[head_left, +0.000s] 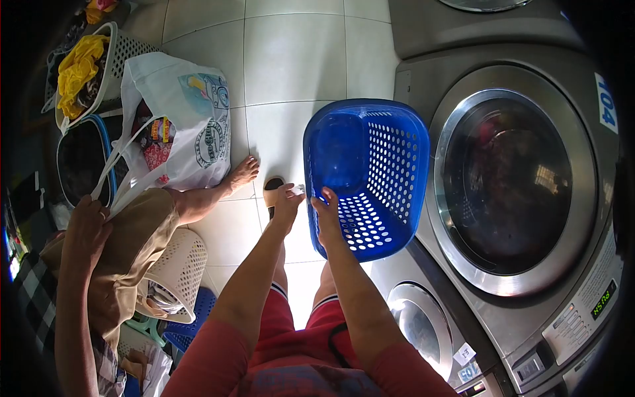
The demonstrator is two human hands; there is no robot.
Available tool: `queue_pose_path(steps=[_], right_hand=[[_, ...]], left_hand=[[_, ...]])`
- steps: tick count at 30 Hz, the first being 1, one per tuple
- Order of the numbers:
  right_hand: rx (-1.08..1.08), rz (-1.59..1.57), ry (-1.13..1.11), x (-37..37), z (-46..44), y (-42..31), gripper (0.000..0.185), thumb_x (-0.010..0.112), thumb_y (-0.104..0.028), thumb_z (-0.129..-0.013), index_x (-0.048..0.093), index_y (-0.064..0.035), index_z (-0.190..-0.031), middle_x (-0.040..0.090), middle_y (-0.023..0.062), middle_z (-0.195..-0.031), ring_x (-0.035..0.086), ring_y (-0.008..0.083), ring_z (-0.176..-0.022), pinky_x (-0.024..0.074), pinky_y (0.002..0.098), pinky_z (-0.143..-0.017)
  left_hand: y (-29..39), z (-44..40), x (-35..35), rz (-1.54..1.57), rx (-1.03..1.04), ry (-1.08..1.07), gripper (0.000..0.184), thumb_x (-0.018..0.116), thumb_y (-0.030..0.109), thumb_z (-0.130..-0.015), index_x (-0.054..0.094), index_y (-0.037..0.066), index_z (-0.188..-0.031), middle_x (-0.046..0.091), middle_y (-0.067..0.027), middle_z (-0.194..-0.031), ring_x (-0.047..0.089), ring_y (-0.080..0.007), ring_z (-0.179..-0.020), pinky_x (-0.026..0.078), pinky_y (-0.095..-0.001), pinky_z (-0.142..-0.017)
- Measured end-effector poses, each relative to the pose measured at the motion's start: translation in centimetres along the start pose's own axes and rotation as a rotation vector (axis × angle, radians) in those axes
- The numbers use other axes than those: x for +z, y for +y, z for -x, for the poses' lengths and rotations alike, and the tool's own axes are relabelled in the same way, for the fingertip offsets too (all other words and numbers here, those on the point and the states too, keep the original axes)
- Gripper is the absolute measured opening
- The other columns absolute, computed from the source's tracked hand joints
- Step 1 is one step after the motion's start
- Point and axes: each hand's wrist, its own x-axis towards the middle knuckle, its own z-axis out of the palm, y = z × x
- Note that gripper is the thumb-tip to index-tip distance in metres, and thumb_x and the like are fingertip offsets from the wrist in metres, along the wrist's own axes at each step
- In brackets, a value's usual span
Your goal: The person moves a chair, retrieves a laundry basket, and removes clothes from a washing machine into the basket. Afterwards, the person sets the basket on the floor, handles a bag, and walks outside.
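Nearest, at the bottom, are the wearer's red shorts point(301, 334), with both forearms reaching over them to the blue laundry basket point(338, 153). The right hand point(329, 218) is closed on the basket's near-left rim, its thumb over the edge. The left hand point(285, 206), just left of the basket, pinches a small whitish item point(298, 190) between thumb and fingers – too small to identify. The basket is tilted, its open side showing a perforated wall; whether its base touches the floor, I cannot tell.

Close on the basket's right stands a front-loading washer point(516, 182), dark contents blurred behind its round glass door; its green display point(603, 300) is hard to read. Below the basket, a second washer point(419, 324) shows only in part. Left of the basket, tan-and-dark footwear point(272, 190) is partly covered by the left hand and forearm. Beyond it, another person's bare foot point(246, 171) takes up floor space beside a white bag point(182, 126), whose handles that person's hand point(88, 225) grips; packets show in its opening.

Farther left of the basket, a cream perforated basket point(173, 271) sits partly behind that person's leg, and an upper cream basket point(122, 56) holds yellow cloth point(81, 69) – the surroundings there fade into the dark lens edge.
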Motion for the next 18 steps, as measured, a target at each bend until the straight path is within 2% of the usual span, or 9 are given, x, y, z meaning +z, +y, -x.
queue_pose_path(steps=[3, 5, 7, 9, 11, 12, 13, 15, 18], right_hand=[[0.223, 0.054, -0.01, -0.5, -1.2, 1.3, 0.044, 0.054, -0.019, -0.072, 0.034, -0.0041, -0.108, 0.037, 0.0089, -0.107, 0.035, 0.0156, -0.098, 0.0288, 0.0279, -0.083], [0.289, 0.05, -0.061, -0.9, -2.3, 2.3, 0.046, 0.054, -0.022, -0.073, 0.033, -0.0044, -0.11, 0.034, 0.0105, -0.113, 0.032, 0.0187, -0.106, 0.0266, 0.0295, -0.086], [0.321, 0.16, -0.04, -1.5, -3.1, 2.8, 0.044, 0.054, -0.023, -0.072, 0.036, -0.0097, -0.11, 0.042, 0.0052, -0.105, 0.036, 0.0177, -0.101, 0.0269, 0.0319, -0.082], [0.123, 0.413, 0.052, -2.2, -2.5, 1.2, 0.038, 0.054, -0.019, -0.072, 0.041, -0.0058, -0.104, 0.047, 0.0068, -0.1, 0.04, 0.0189, -0.098, 0.0296, 0.0312, -0.081], [-0.483, 0.839, -0.105, -5.5, -1.5, -2.2, 0.028, 0.056, -0.015, -0.067, 0.049, -0.0034, -0.092, 0.05, 0.0123, -0.093, 0.046, 0.0259, -0.088, 0.0349, 0.0332, -0.076], [-0.61, 1.074, -0.032, -6.9, 0.2, -5.2, 0.023, 0.056, -0.016, -0.067, 0.051, -0.0045, -0.086, 0.051, 0.0104, -0.087, 0.047, 0.0257, -0.086, 0.0354, 0.0327, -0.076], [-0.521, 1.383, 0.026, -7.3, 2.9, -9.7, 0.022, 0.056, -0.018, -0.067, 0.051, -0.0055, -0.086, 0.051, 0.0096, -0.089, 0.045, 0.025, -0.091, 0.0341, 0.0361, -0.078], [-0.705, 1.894, 0.142, -12.3, 5.8, -13.6, 0.022, 0.054, -0.019, -0.068, 0.051, -0.0073, -0.086, 0.049, 0.0105, -0.092, 0.041, 0.0254, -0.097, 0.0308, 0.0415, -0.081], [-0.652, 2.211, 0.319, -19.9, 10.1, -17.8, 0.025, 0.045, -0.018, -0.07, 0.047, -0.0051, -0.092, 0.045, 0.0121, -0.094, 0.041, 0.025, -0.093, 0.0267, 0.0413, -0.085]], left_hand=[[-0.5, 1.4, 0.4, -0.053, -0.055, 0.205, 0.048, 0.05, 0.027, -0.074, 0.029, 0.004, -0.111, 0.042, -0.0103, -0.102, 0.043, -0.0171, -0.092, 0.037, -0.0291, -0.073], [-0.9, 3.8, 0.9, 0.316, -0.363, 0.283, 0.059, 0.041, 0.044, -0.075, 0.024, 0.007, -0.116, 0.033, -0.011, -0.115, 0.034, -0.0208, -0.105, 0.035, -0.037, -0.076], [-0.8, 6.6, 1.6, 0.273, -0.35, 0.101, 0.066, 0.038, 0.051, -0.074, 0.018, 0.006, -0.119, 0.03, -0.012, -0.119, 0.029, -0.0231, -0.111, 0.034, -0.0417, -0.077], [-2.3, 7.9, 2.1, -0.008, -0.355, -0.007, 0.07, 0.045, 0.047, -0.072, 0.014, 0.009, -0.122, 0.03, -0.0094, -0.119, 0.03, -0.0217, -0.11, 0.037, -0.042, -0.074], [-0.6, 8.5, 2.3, -0.056, -0.36, -0.124, 0.065, 0.052, 0.025, -0.071, 0.014, 0.01, -0.122, 0.034, -0.0105, -0.116, 0.044, -0.02, -0.097, 0.041, -0.0354, -0.068], [1.4, 8.5, 2.5, -0.05, -0.378, -0.207, 0.063, 0.053, 0.014, -0.071, 0.016, 0.011, -0.122, 0.039, -0.012, -0.112, 0.052, -0.0206, -0.087, 0.043, -0.0316, -0.065], [-2.1, 6.8, 2.4, -0.066, -0.389, -0.147, 0.077, 0.063, 0.012, -0.059, 0.019, 0.014, -0.121, 0.042, -0.0083, -0.109, 0.051, -0.0206, -0.086, 0.044, -0.0311, -0.061], [-2.9, 6.1, 3.1, -0.118, -0.237, -0.168, 0.07, 0.051, 0.001, -0.056, 0.024, 0.011, -0.12, 0.048, -0.0078, -0.099, 0.052, -0.0166, -0.074, 0.043, -0.0231, -0.056], [-4.4, 5.5, 3.4, -0.233, -0.188, -0.086, 0.059, 0.043, 0.0, -0.056, 0.033, 0.006, -0.114, 0.05, -0.0068, -0.084, 0.048, -0.013, -0.064, 0.037, -0.0209, -0.052]])
